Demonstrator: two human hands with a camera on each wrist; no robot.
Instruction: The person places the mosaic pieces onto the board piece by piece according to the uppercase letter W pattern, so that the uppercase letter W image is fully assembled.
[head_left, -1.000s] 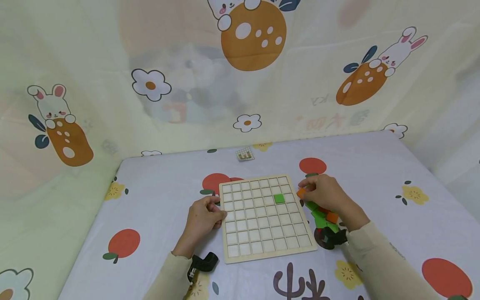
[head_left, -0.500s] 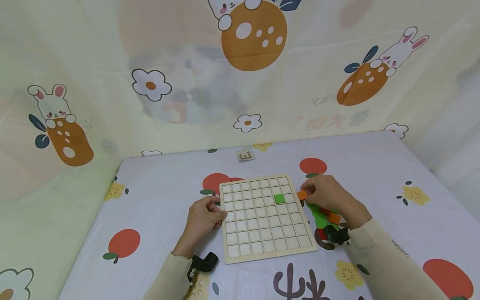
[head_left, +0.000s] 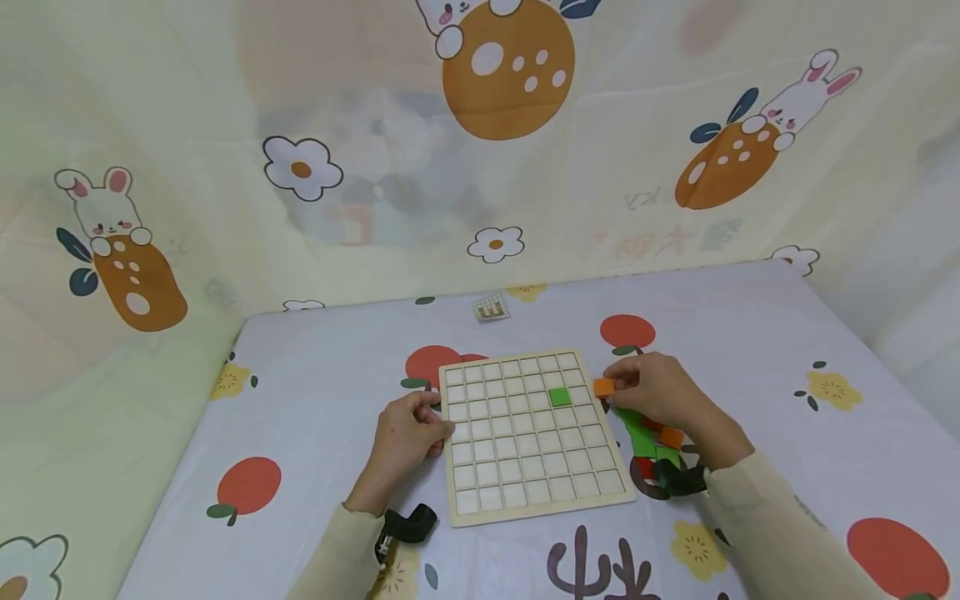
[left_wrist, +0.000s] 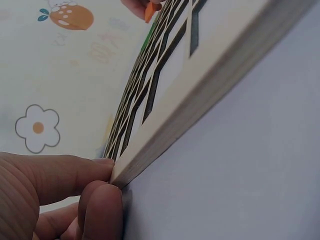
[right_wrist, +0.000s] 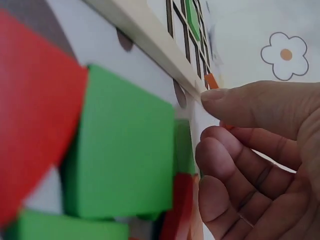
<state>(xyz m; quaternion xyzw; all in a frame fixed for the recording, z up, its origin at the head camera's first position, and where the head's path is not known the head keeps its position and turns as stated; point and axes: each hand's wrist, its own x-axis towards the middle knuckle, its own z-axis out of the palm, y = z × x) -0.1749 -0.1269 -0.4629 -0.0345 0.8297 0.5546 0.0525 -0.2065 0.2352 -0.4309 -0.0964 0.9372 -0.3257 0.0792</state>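
Observation:
A wooden grid board [head_left: 542,513] lies on the table, with one green square tile [head_left: 559,397] in a cell of its upper right part. My left hand [head_left: 403,433] holds the board's left edge; in the left wrist view thumb and fingers meet at the wooden rim [left_wrist: 165,132]. Just off the right edge, my right hand [head_left: 663,387] pinches an orange square tile [head_left: 603,387] between thumb and fingers. Most of that tile is hidden behind the thumb in the right wrist view. Below this hand lies a pile of green tiles [right_wrist: 127,145], red tiles [right_wrist: 35,110] and orange ones.
A small card [head_left: 491,307] printed with a grid lies behind the board. The tablecloth [head_left: 337,367] carries printed fruit and flowers. A patterned curtain [head_left: 375,250] hangs along the table's back. Black wrist cameras [head_left: 410,525] sit at both cuffs.
My right hand has shifted slightly right and turned a little, and more of the orange tile shows at its fingertips. The left hand and the board have stayed put.

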